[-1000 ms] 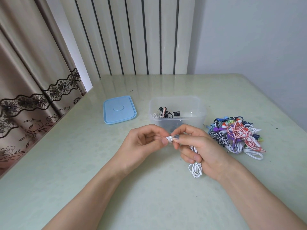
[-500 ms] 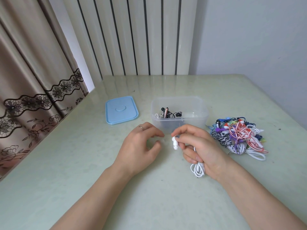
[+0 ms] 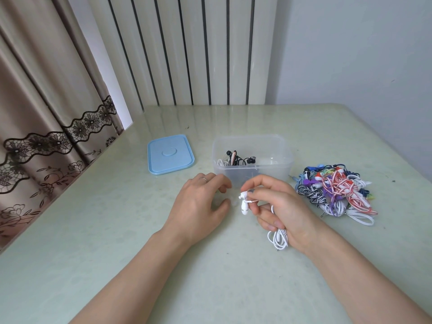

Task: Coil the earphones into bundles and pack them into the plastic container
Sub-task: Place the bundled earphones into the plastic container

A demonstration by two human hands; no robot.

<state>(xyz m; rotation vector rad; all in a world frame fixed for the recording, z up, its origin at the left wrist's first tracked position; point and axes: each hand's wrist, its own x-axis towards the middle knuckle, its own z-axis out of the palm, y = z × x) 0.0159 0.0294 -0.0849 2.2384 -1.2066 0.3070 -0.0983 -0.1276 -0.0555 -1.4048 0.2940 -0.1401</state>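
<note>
On the pale green table (image 3: 117,230), just in front of the clear plastic container (image 3: 252,170), the right hand (image 3: 280,206) holds a coiled white earphone bundle (image 3: 278,238), thumb and forefinger pinching the cord by the 2 earbuds (image 3: 244,202) while the lower fingers curl round the loops. The left hand (image 3: 201,204) rests loosely open beside it, holding nothing. To finish well, I would keep the coil gripped so it cannot spring loose, lift it over the near wall and set it beside the earphones already inside (image 3: 236,160). Well to the right lies the tangled pile of coloured earphones (image 3: 336,195); the blue lid (image 3: 170,154) lies left of the container.
</note>
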